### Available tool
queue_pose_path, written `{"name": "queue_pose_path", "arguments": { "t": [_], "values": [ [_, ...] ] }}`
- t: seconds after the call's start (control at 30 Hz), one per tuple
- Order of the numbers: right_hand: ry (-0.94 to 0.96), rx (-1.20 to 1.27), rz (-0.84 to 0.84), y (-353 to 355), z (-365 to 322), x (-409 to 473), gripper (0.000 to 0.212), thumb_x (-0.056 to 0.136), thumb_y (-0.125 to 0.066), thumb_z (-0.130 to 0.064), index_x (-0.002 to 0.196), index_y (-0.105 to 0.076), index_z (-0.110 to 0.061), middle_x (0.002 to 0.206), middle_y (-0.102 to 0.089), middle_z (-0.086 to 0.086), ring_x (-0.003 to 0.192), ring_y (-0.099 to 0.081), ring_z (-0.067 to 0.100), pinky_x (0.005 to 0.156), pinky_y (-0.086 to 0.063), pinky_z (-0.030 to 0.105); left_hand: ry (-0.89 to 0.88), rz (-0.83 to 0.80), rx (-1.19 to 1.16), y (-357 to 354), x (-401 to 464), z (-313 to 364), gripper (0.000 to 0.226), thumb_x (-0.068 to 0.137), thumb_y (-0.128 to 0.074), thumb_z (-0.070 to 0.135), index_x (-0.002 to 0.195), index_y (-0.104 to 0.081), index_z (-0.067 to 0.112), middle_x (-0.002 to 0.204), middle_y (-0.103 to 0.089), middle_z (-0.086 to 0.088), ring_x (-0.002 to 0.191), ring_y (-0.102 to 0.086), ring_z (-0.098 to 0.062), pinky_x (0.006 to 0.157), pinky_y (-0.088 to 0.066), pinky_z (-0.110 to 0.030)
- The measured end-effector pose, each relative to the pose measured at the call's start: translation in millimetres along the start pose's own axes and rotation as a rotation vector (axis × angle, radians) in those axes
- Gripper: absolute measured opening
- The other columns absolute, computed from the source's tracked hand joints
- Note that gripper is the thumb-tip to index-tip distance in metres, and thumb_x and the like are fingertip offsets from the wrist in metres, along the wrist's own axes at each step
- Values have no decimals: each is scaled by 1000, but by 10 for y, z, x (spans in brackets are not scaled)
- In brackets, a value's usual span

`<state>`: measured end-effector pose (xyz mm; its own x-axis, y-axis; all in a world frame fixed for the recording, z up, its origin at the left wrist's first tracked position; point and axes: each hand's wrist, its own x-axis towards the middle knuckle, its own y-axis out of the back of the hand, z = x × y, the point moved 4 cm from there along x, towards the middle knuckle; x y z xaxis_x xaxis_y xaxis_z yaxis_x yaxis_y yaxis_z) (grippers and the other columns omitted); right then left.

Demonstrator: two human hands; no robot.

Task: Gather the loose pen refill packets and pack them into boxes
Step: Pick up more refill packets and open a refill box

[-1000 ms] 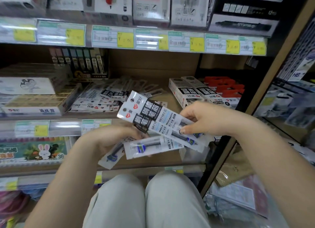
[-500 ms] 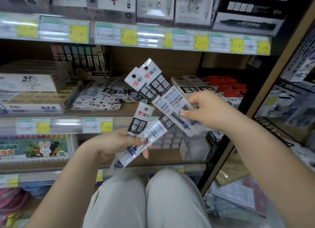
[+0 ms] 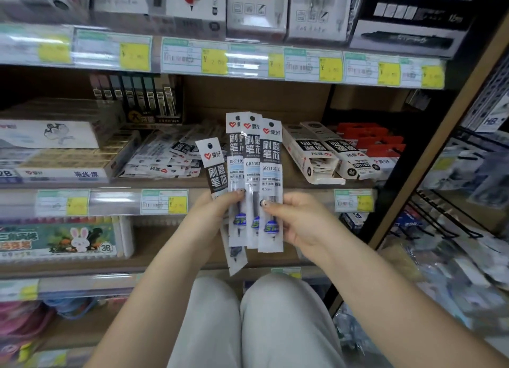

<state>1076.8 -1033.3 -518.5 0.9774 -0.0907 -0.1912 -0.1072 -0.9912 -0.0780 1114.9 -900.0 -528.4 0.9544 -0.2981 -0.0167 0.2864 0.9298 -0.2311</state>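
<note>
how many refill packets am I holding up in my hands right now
4 that show. Three stand upright side by side: left packet, middle packet, right packet. A fourth, tilted packet is in the left hand. More may be hidden behind.

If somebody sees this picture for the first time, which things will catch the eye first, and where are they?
First, the fan of pen refill packets held upright in the middle, the left hand and right hand gripping their lower parts. Behind them on the shelf lies a loose pile of packets, with an open white box to its right. Yellow price tags line the shelf edge above.
</note>
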Motion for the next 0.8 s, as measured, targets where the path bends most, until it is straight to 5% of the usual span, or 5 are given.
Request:
{"name": "queue_pose_path", "arguments": {
  "t": [0.3, 0.5, 0.6, 0.8],
  "values": [
    [45, 105, 35, -49, 78, 12, 15, 92, -52, -1, 91, -65, -10, 82, -69, 8, 68, -66, 16, 61, -57, 32, -87, 68, -61, -200, -17, -76, 16, 92, -54, 13, 88, -68, 20, 80, -75, -1, 71, -72, -17, 63, -60, -34],
    [90, 31, 75, -20, 111, 36, 18, 88, -58, -2, 92, -69, -15, 96, -71, 13, 87, -68, 28, 83, -55, 47, -3, 199, -96, -247, -6, -152, 21, 91, -57, 32, 83, -72, 20, 79, -75, -5, 75, -71, -26, 72, -57, -43],
    [92, 23, 83, -11, 125, 35, 17, 88, -58, -2, 91, -70, -12, 98, -71, 18, 90, -67, 31, 85, -54, 48, -14, 228, -59, -296, -26, -149, 35, 94, -53, 34, 67, -73, 26, 72, -74, -1, 75, -71, -24, 72, -56, -40],
    [80, 13, 69, 88, 137, 53, 12, 87, -60, -4, 88, -71, -9, 95, -70, 20, 90, -67, 35, 87, -52, 52, 2, 193, -28, -310, -29, -106, 39, 91, -48, 50, 73, -76, 29, 85, -75, -5, 84, -71, -25, 83, -55, -49]
  ]
}}
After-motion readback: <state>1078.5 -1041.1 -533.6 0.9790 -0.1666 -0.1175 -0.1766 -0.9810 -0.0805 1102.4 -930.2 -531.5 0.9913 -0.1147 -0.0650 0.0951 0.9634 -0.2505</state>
